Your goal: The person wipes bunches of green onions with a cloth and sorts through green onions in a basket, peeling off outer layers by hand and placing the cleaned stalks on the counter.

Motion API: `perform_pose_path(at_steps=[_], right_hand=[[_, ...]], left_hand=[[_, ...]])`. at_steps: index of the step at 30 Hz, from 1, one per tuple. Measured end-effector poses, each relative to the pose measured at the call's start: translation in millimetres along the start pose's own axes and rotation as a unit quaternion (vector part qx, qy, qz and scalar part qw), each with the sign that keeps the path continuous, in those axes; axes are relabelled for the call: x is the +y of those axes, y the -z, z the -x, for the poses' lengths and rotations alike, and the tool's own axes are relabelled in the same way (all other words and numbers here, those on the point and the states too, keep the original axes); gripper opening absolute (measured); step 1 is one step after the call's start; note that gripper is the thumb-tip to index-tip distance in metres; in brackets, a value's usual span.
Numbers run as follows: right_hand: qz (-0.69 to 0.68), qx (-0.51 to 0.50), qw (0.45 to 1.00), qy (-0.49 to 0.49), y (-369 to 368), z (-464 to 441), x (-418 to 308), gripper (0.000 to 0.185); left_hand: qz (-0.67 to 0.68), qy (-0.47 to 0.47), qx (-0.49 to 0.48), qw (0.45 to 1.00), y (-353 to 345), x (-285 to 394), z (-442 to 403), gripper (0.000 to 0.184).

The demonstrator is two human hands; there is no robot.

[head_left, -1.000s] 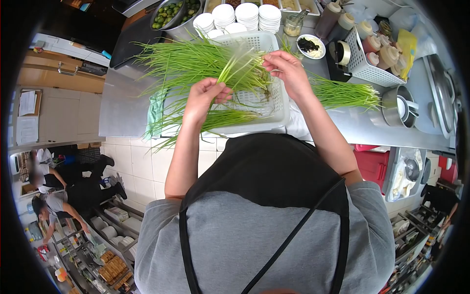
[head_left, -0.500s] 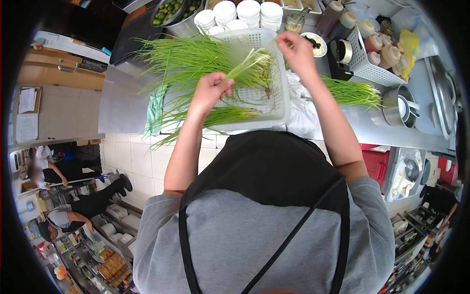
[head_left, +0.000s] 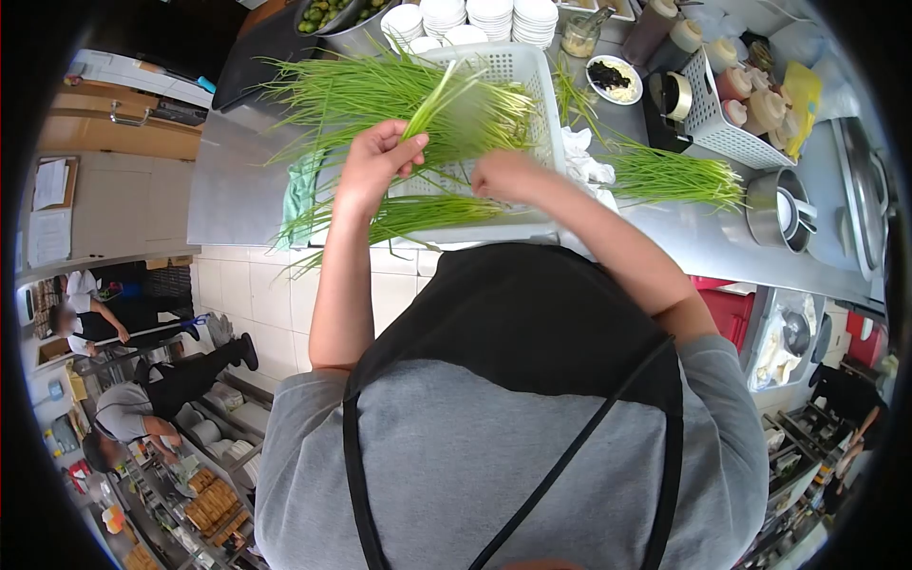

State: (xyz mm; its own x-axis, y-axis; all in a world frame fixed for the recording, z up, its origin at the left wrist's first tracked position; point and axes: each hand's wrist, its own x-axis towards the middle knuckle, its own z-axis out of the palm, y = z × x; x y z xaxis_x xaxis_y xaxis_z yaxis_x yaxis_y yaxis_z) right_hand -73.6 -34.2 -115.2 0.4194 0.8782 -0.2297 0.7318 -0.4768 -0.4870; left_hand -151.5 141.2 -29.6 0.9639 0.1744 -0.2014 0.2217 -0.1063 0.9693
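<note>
"How is this handful best managed?"

"Lightly, I'd say. The left hand (head_left: pixel 382 160), over the white perforated rectangular plastic basket (head_left: pixel 545 85), pinches a small bunch of slender green stalks with pale ends (head_left: pixel 434 101) between thumb and fingers; a loose grip should spare the stems. The right hand (head_left: pixel 511 177), above the basket's near right part, would do best working strand by strand, without tugging the whole bunch."

"Is it pinching anything?"

"Its fingers are curled, but they're blurred, so I can't tell."

"And where do the greens lie?"

"A heap of long green leafy stalks (head_left: pixel 353 103) spills over the basket's left side, beyond the left hand. The small bunch rises from that hand above the basket. A separate flat bundle of white-ended green stalks (head_left: pixel 676 178) lies outside, to the basket's right."
</note>
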Motion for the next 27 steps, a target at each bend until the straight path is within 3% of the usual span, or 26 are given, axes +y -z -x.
perform_pose_path(at_steps=[4,7,9,13,16,21,23,27], right_hand=[[0.065,-0.005,0.998,-0.014,-20.0,-7.9,-7.4,0.014],[-0.022,-0.008,0.998,-0.053,4.9,3.4,-2.6,0.012],[-0.189,0.079,0.979,0.007,20.3,11.2,4.4,0.014],[-0.320,0.088,0.943,0.013,47.9,20.4,9.4,0.016],[-0.386,0.116,0.915,0.003,50.3,21.6,16.3,0.015],[-0.305,0.164,0.937,0.047,54.8,28.1,6.2,0.014],[-0.209,0.213,0.952,0.075,52.7,26.5,1.6,0.013],[-0.229,0.261,0.938,0.013,46.9,23.7,3.7,0.016]], left_hand=[[0.010,-0.002,-0.043,0.999,-3.8,-1.6,-1.5,0.010],[0.010,0.014,-0.027,0.999,-6.5,-4.8,-0.5,0.010],[-0.057,-0.009,-0.046,0.997,-6.4,-19.8,-5.3,0.011],[-0.078,0.015,-0.114,0.990,-11.5,-33.6,-13.9,0.011],[-0.017,0.033,-0.110,0.993,-14.6,-24.2,-10.6,0.010],[-0.014,0.023,-0.092,0.995,-12.5,-21.9,-13.0,0.010],[-0.012,0.022,-0.095,0.995,-13.0,-20.1,-13.3,0.010],[-0.023,0.019,-0.100,0.995,-13.3,-20.8,-12.8,0.011]])
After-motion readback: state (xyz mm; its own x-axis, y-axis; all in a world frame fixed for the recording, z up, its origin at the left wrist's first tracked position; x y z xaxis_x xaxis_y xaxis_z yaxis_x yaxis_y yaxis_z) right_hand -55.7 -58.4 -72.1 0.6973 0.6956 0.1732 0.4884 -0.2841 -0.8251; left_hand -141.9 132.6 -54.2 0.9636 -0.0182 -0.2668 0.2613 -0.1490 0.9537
